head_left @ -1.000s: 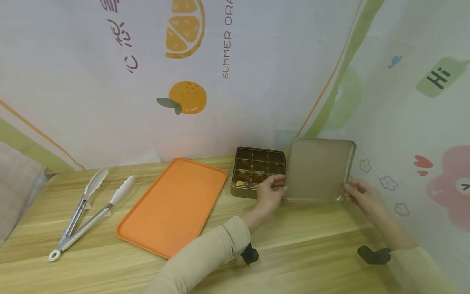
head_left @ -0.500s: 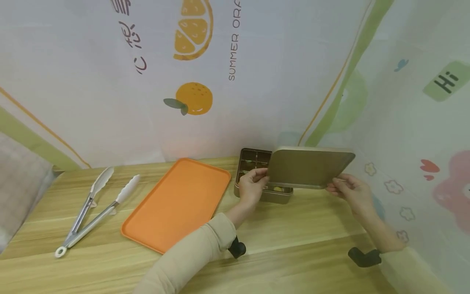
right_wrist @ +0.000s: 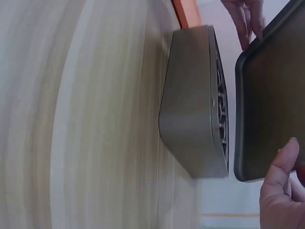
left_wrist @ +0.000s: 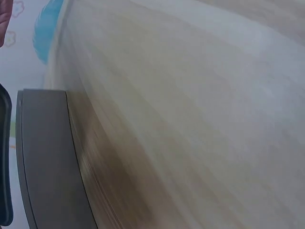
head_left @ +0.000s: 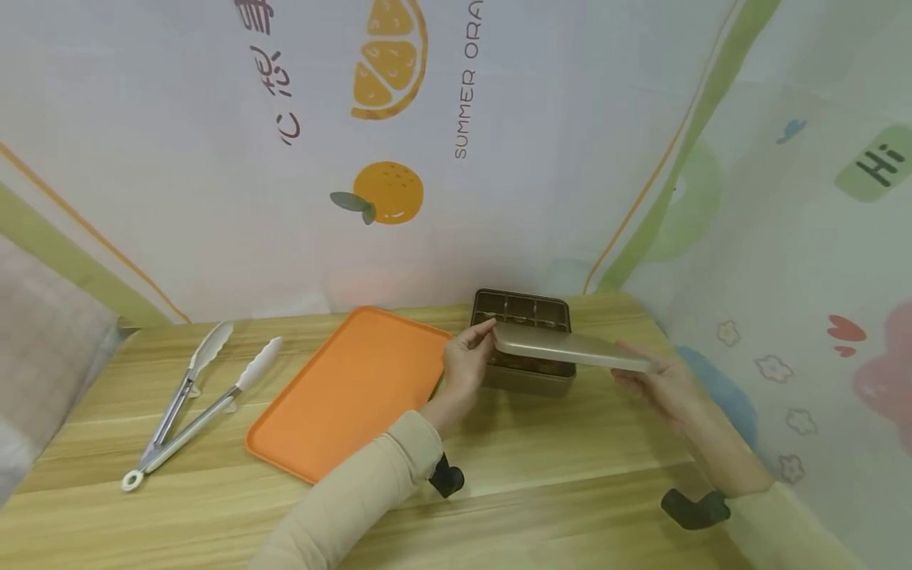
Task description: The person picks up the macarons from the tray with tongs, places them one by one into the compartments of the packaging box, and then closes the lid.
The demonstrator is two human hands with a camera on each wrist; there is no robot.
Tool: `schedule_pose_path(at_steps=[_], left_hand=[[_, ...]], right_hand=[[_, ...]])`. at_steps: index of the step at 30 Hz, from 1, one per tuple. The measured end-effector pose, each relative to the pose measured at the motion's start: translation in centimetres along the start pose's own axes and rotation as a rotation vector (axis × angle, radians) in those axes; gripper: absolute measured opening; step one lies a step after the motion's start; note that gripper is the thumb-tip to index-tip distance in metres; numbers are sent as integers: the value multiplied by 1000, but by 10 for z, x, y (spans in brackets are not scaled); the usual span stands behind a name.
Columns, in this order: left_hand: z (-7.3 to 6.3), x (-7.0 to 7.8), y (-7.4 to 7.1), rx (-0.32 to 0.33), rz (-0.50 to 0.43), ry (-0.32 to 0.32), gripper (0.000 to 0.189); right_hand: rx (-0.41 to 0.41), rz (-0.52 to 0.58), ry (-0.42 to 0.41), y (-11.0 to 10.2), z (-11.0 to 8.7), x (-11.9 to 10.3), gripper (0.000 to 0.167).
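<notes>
A brown metal box [head_left: 530,383] with a divided inside stands on the table against the back wall. Above it, tilted down toward the right, is its flat rectangular lid [head_left: 563,346]. My left hand [head_left: 465,370] pinches the lid's left edge between thumb and fingers. At the opposite edge my right hand [head_left: 668,392] grips it. The right wrist view shows the underside of the lid [right_wrist: 271,105] apart from the open top of the box [right_wrist: 188,90]. Most of the compartments' contents are hidden under the lid. The left wrist view catches the box's side wall [left_wrist: 52,157].
An orange tray [head_left: 356,388] lies left of the box, close to my left forearm. Farther left are tongs [head_left: 187,412] with white tips, spread apart. A printed cloth [head_left: 513,198] hangs behind the table and along its right side.
Both hands have brought the lid leftward from beside the box to over it, turning it from upright to nearly flat. The camera view has shifted slightly. The tray and tongs stay put.
</notes>
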State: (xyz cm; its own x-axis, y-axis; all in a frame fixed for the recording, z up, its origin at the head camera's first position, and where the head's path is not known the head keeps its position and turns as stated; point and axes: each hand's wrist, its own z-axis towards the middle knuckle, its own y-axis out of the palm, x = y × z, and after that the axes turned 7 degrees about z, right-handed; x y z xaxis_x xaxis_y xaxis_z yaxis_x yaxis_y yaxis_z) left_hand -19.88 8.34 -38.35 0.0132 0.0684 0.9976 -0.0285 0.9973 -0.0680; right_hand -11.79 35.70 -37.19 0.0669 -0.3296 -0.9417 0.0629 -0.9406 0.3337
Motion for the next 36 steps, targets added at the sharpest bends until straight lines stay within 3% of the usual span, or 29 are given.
schedule_pose_path(at_steps=[5,10,16,22,28,36], left_hand=[[3,-2,-10,5,-3,-8,27],[5,-3,-15,28,-32,-21,29],[9,-4,-21,28,-10,13,32],[15,-5,-28,-78,8,54,36],[16,-6,-36,-190,-3,30,39],[17,-9,-47,-372,-130,52,46]], right_hand=[[-28,81,35,10,4,3,26],[-23,65,91,15,7,2,28],[-29,63,144,20,10,1,23],[-19,35,136,24,14,2,20],[13,-123,144,25,19,5,64],[60,-177,125,26,23,10,64]])
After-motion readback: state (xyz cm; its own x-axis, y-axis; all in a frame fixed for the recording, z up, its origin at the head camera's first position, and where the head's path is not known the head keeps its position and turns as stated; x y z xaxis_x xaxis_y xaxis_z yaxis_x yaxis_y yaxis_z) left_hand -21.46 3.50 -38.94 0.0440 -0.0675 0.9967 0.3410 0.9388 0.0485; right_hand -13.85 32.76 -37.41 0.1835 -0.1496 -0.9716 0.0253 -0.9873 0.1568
